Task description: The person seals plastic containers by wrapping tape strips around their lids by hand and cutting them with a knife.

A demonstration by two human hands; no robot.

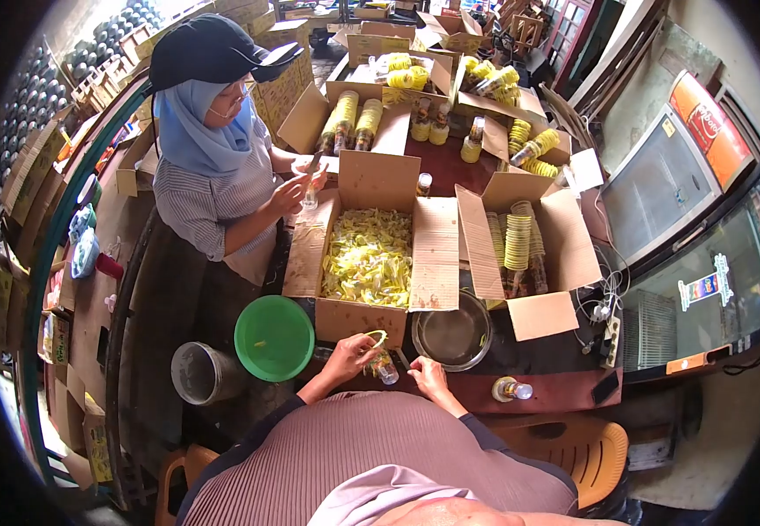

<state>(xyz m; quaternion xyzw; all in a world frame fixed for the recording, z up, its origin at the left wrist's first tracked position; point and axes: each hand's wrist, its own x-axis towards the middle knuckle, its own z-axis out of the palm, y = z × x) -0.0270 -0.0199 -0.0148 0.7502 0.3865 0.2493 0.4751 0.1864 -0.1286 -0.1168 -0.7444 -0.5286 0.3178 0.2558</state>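
My left hand [351,358] is closed around a small clear plastic bottle [386,372] with a colourful label, tilted neck-down toward me. A looped yellow strip [380,336] stands up at its fingertips. In my right hand [430,377] is a thin, dark, blade-like tool [402,358], pinched between the fingers and pointing at the bottle. Just beyond both hands stands an open cardboard box [358,317] filled with loose yellow label pieces [367,259]. Farther right, a small capped bottle [511,389] lies on the table edge.
A green basin [275,337], a grey bucket [200,373] and a metal bowl [452,329] surround the box. Another open box [564,254] holds stacked yellow rings [518,241]. Across the table, a co-worker [213,175] handles a small bottle. A dark phone [605,387] lies at right.
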